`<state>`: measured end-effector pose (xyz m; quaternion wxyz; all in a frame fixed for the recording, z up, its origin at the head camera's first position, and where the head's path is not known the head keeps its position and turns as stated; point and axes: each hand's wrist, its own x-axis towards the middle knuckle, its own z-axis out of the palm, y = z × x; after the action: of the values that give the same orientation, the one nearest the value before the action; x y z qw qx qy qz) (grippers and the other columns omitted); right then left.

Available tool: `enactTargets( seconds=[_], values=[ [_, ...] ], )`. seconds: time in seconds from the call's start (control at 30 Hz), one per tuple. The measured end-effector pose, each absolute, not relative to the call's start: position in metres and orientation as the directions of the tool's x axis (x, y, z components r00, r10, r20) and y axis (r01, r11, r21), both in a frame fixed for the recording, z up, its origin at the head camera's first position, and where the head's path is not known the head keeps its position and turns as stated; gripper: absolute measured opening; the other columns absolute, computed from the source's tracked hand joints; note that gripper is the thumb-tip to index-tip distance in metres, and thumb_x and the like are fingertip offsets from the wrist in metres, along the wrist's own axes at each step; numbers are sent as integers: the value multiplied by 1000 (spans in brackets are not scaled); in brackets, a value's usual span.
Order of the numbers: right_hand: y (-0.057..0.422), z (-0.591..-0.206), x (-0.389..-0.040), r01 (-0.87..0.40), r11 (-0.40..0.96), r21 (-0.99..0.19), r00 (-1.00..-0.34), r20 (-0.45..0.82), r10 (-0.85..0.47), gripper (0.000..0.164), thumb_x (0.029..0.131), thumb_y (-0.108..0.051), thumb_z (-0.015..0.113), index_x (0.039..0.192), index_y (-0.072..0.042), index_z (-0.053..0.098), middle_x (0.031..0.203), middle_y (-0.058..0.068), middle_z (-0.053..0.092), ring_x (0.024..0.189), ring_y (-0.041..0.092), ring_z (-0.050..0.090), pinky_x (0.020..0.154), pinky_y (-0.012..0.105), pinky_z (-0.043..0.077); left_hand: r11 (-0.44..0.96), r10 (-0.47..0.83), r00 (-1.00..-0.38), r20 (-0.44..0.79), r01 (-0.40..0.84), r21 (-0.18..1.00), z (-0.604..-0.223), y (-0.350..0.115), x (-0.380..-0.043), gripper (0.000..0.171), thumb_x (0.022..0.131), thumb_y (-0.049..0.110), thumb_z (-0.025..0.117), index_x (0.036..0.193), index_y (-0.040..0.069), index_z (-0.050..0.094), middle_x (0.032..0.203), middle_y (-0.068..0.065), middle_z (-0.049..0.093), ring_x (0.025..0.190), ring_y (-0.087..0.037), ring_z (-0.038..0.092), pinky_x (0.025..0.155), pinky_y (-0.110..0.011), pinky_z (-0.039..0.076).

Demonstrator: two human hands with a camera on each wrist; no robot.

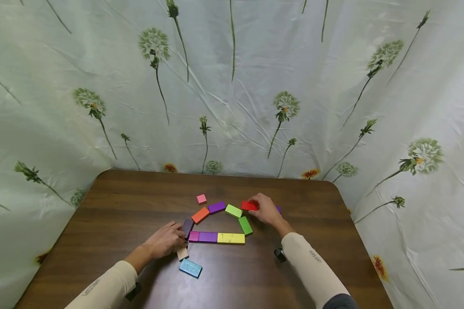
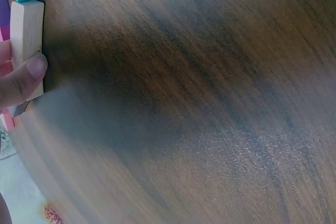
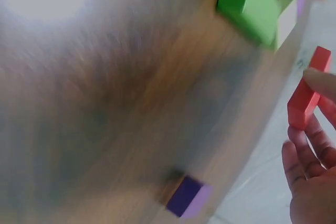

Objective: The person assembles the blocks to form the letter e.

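My left hand [image 1: 164,241] pinches a plain wooden block [image 1: 183,253], with the thumb [image 2: 35,66] on its near side in the left wrist view. A glittery light-blue block [image 1: 191,268] lies at that block's near end, and a dark purple block [image 1: 187,228] is at the far end, partly behind the fingers. Between thumb and fingertips, my right hand [image 1: 267,209] holds a red block [image 3: 305,99]. In the head view the red block is right of a lime block [image 1: 233,210] and above a green block [image 1: 245,225].
Orange [image 1: 200,215] and purple [image 1: 216,207] blocks continue the curve over a straight row of pink [image 1: 193,236], purple [image 1: 208,237] and yellow [image 1: 231,238] blocks. A small pink block [image 1: 202,198] lies farther back. Another purple block [image 3: 188,198] sits beyond the right hand. A flowered curtain [image 1: 232,86] surrounds the table [image 1: 139,193].
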<state>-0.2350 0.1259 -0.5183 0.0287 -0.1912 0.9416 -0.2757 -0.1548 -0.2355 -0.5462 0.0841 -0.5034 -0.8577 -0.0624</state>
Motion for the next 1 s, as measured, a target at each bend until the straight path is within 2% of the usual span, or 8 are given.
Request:
enactTargets(
  seconds=[0.13,0.3,0.5,0.7,0.87,1.0],
  values=[
    [119,-515,-209,-423,701,-574,-884,91,-459,28,76,-8,79,101,-2,69,93,5,61,85,19,58,77,35,49,474,858,-464,221,881,9,-547,-236,-156,11,74,10,79,79,19,75,74,11,56,77,-15,46,69,-29,35],
    [107,-520,-178,-530,628,-569,-809,119,-575,28,73,-7,79,98,-4,70,90,3,61,82,18,57,73,29,47,465,862,-451,229,885,-7,-549,-236,-156,12,72,10,80,78,19,75,74,11,57,76,-15,46,69,-30,35],
    [87,-528,-145,-545,589,-597,-750,34,-660,28,74,-12,80,100,-6,71,90,-2,60,83,8,53,75,23,43,455,861,-436,260,891,-12,-549,-235,-156,13,70,10,81,76,18,74,73,10,55,75,-15,45,66,-28,32],
    [63,-539,-127,-562,592,-578,-679,-87,-729,29,76,-17,80,102,-11,71,95,-8,61,89,1,52,83,18,41,478,857,-464,224,879,-7,-546,-236,-154,15,69,8,81,77,19,75,74,10,55,77,-16,48,67,-28,33],
    [49,-547,-119,-611,561,-558,-629,-88,-772,28,74,-18,81,100,-12,71,92,-9,60,83,-3,50,76,12,39,489,853,-479,208,872,6,-546,-236,-155,14,71,9,81,78,19,75,75,10,56,78,-16,47,67,-29,33],
    [44,-552,-117,-650,524,-551,-596,-60,-801,28,72,-17,81,97,-12,72,87,-9,59,78,-4,47,70,8,35,459,856,-440,271,888,-8,-549,-236,-157,16,67,8,81,73,20,73,71,11,55,74,-14,45,65,-28,33]
  ],
)
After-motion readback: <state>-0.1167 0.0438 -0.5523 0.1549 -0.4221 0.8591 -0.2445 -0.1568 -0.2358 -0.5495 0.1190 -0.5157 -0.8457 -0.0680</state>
